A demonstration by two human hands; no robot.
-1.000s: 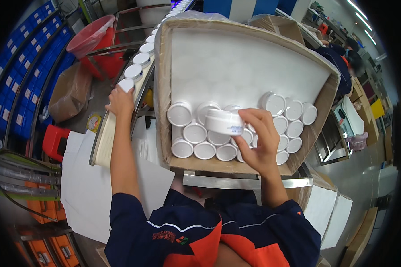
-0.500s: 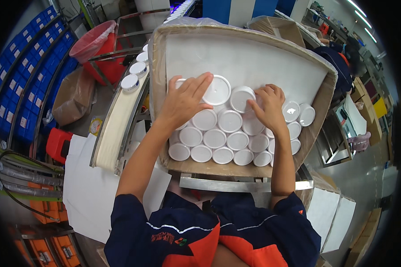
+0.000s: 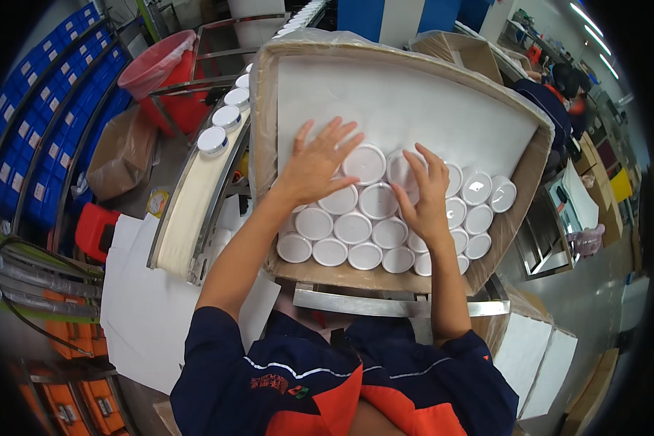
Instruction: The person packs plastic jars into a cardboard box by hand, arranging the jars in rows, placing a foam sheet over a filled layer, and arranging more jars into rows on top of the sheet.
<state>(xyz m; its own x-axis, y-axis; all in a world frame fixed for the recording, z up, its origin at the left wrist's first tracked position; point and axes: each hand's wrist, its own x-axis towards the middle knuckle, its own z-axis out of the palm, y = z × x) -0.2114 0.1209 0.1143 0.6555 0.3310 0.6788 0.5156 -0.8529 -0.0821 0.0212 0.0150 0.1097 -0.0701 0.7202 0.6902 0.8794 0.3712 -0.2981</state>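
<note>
Inside a cardboard carton lined with clear film, white round-lidded jars lie in close rows. My left hand is over the left part of the far row, fingers spread, with its thumb by the edge of one lidded jar. Curved and apart, the fingers of my right hand are over the right side of a neighbouring jar, partly covering it. Whether the fingertips touch that jar, I cannot tell. Other jars are hidden beneath my hands and right forearm.
Left of the carton runs a narrow conveyor carrying a line of white-lidded jars. Farther left are a red bin, another carton and blue storage bins. A metal bar crosses before me. Another person works at far right.
My left hand's fingers have spread and drawn back from the lidded jar. My right hand has shifted left over the neighbouring jar, uncovering jars to its right.
</note>
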